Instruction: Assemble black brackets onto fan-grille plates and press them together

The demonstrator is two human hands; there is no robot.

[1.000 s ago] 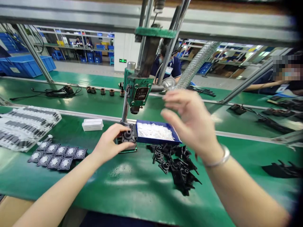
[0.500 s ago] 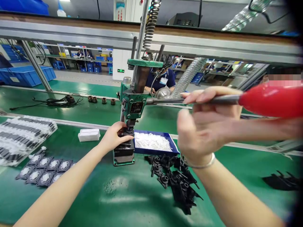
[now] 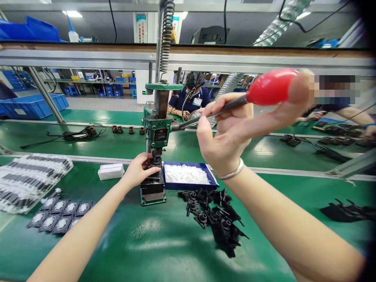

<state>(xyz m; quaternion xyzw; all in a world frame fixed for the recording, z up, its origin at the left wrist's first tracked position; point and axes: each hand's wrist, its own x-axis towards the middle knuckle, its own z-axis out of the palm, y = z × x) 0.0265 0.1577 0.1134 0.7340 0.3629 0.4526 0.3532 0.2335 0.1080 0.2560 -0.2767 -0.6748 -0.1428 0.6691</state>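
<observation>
A green hand-operated arbor press [image 3: 158, 131] stands upright on the bench. My left hand [image 3: 139, 172] is at its base, thumb and fingers closed round a small black plastic part [image 3: 156, 165] under the ram. My fingers and the press hide most of that part. My right hand [image 3: 226, 137] grips the press lever [image 3: 225, 107], which slants up to the right. The lever's red knob [image 3: 272, 87] lies at the far side of that hand, with one finger reaching to its end.
Right of the press are a blue tray [image 3: 216, 182] of white pieces and a heap of black plastic parts [image 3: 219, 219]. At left lie black frames with white centres [image 3: 61, 215], stacked strips [image 3: 32, 178] and a white block [image 3: 111, 171]. A co-worker [image 3: 190, 98] sits opposite.
The lever's knob end has risen from about level to an upward slant, my right hand moving with it. My left hand stays at the press base. The camera view has tilted somewhat.
</observation>
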